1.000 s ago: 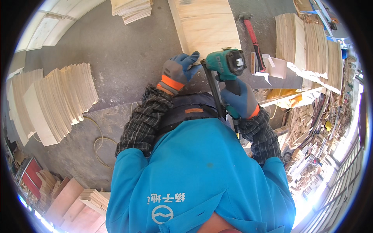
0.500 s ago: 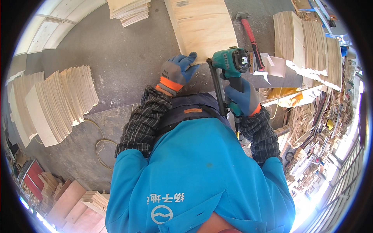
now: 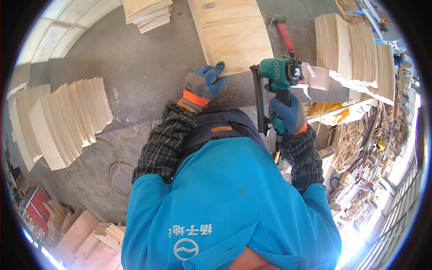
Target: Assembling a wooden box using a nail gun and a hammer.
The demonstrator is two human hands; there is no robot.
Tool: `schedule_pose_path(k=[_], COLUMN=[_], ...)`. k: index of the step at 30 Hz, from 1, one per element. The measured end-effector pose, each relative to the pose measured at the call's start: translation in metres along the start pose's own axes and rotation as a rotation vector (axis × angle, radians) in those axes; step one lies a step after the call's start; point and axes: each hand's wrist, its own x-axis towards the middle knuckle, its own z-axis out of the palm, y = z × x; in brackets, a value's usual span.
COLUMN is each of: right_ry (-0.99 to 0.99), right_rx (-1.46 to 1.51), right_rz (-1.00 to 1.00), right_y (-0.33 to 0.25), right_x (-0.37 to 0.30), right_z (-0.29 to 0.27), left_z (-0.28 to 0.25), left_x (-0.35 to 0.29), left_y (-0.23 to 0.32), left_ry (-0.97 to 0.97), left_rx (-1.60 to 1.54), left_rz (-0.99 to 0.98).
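Right hand (image 3: 288,114) still gripping nail gun (image 3: 281,74), left hand (image 3: 202,85) fingers spread, shifted onto plywood panel (image 3: 234,31)

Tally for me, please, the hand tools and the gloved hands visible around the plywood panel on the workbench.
Teal nail gun: 1
Red-handled hammer: 1
Gloved hands: 2, left hand on the plywood panel, right hand gripping the gun
Total: 4
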Motion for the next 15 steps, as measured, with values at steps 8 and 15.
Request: schedule_pose_path(k=[8, 15], right_ry=[-0.006, -0.007], right_rx=[0.024, 0.066], right_rz=[0.029, 0.04], right_y=[0.011, 0.0], right_x=[0.006, 0.003], right_z=[-0.006, -0.003], left_z=[0.001, -0.001], left_x=[0.0, 0.0], left_y=[-0.001, 0.002], left_ry=[-0.009, -0.032], left_rx=[-0.004, 0.014], left_rz=[0.007, -0.019])
